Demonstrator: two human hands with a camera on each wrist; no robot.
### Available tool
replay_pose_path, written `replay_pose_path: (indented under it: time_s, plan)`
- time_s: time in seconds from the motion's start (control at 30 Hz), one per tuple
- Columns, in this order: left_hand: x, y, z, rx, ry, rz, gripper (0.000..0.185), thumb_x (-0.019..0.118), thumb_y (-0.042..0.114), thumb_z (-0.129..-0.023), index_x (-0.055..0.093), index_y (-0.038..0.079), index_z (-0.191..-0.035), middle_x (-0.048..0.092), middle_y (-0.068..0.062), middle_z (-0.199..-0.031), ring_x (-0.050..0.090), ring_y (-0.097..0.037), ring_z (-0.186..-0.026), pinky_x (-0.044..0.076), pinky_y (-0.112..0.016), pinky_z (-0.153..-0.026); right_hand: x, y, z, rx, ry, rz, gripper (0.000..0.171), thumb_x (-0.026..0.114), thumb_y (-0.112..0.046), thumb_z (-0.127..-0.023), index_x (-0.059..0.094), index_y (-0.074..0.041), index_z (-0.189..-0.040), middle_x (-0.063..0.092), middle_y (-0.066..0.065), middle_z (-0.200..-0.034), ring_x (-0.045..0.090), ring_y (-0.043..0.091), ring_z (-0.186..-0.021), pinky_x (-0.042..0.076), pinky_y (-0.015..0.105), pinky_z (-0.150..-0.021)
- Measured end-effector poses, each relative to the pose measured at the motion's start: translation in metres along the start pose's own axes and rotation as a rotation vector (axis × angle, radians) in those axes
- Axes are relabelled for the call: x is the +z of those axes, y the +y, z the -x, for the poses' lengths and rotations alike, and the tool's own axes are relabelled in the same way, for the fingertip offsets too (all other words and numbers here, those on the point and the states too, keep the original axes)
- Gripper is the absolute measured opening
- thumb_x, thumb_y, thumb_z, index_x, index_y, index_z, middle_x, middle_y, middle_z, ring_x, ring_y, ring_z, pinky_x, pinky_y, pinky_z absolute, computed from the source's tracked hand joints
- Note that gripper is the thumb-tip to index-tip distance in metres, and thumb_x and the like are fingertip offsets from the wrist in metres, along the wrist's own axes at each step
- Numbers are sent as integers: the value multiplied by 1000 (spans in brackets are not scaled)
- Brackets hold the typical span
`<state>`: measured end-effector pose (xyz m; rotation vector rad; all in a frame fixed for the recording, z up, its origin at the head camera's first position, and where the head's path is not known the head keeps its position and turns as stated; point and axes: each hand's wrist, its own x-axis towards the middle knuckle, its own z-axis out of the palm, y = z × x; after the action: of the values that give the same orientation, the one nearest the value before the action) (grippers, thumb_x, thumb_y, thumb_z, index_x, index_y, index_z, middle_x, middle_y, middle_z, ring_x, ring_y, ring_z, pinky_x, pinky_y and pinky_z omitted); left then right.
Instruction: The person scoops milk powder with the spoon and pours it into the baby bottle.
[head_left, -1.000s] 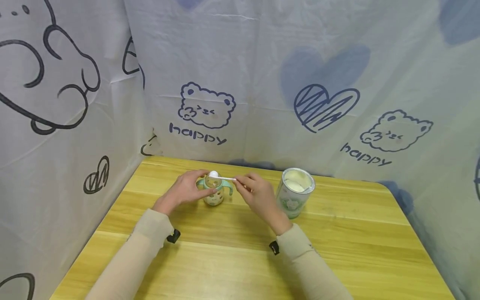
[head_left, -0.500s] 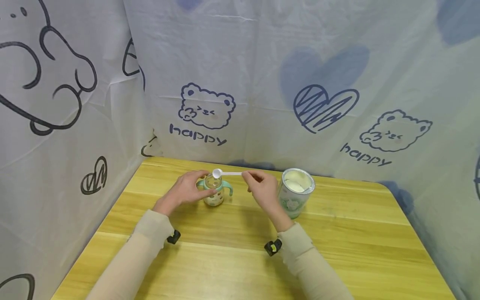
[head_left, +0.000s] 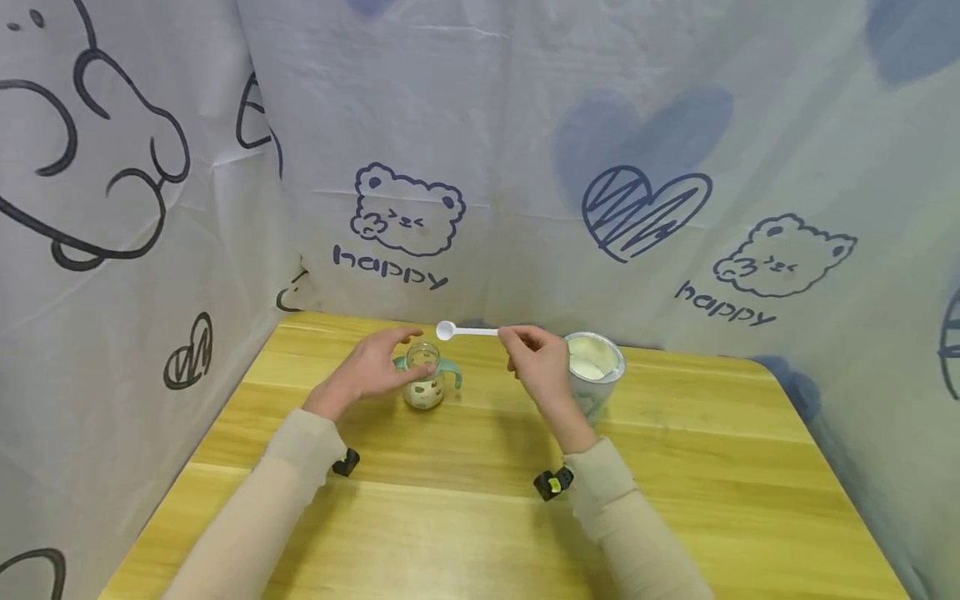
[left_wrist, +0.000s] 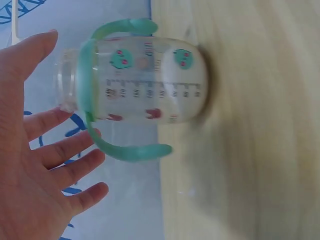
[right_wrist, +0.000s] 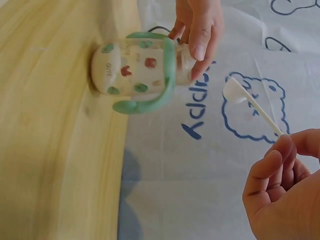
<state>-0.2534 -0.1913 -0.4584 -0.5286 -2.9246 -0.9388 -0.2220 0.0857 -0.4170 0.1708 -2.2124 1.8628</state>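
Right hand point(head_left: 542, 367) pinching white spoon point(head_left: 465, 332) by handle end, holding it up over table point(head_left: 675, 467). Left hand point(head_left: 371, 371), fingers loose, touching baby bottle point(head_left: 425, 385) top. Bottle standing near milk can point(head_left: 596, 371).

Both arms wear long, close-fitting beige sleeves of a soft knit, each ending in a slightly gathered cuff at the wrist. Under the left sleeve point(head_left: 258, 508), over the table point(head_left: 465, 533), a small black device point(head_left: 346, 462) is strapped at the cuff. The right sleeve point(head_left: 637, 533) carries a matching black device point(head_left: 553, 483) with a yellow-green spot. The hands are bare, with no rings.
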Motion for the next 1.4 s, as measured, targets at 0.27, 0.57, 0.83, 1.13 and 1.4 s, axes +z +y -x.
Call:
replay_pose_path:
  time_s: [0.27, 0.57, 0.83, 1.13, 1.4]
  plan:
    - [-1, 20, -14, 27, -11, 57, 91, 72, 70, -88, 46, 20, -159, 56, -16, -155, 56, -41, -140, 46, -63, -115, -26, -5, -5, 7, 77, -20, 23, 75, -22, -98, 80, 0, -103, 59, -6, -60, 55, 10, -54, 47, 20, -51]
    - [9, 47, -30, 109, -35, 59, 89, 70, 68, -90, 43, 23, -161, 49, -10, -163, 67, -34, -125, 43, -60, -120, -51, -2, -3, 33, 112, 8, 28, 75, -24, -99, 78, 2, -106, 59, -7, -60, 55, 8, -55, 48, 19, -53]
    - [21, 69, -42, 164, -45, 91, 91, 71, 68, -90, 43, 20, -161, 49, -10, -163, 49, -34, -148, 40, -58, -123, -68, -1, -1, 50, 169, -10, 24, 76, -23, -98, 78, 1, -101, 58, -6, -58, 54, 8, -53, 45, 18, -50]
    - [32, 93, -54, 197, -63, 88, 89, 70, 68, -91, 42, 21, -162, 48, -8, -164, 48, -32, -150, 39, -55, -124, -92, 1, 2, 51, 239, 20, 27, 75, -20, -98, 76, 7, -102, 56, -10, -57, 52, 4, -52, 46, 17, -49]
    - [46, 111, -67, 238, -89, 103, 91, 70, 68, -91, 41, 21, -163, 44, -6, -167, 43, -32, -153, 36, -56, -126, -117, 6, 8, 56, 311, 34, 28, 75, -19, -98, 76, 8, -104, 58, -11, -59, 53, 4, -52, 48, 18, -50]
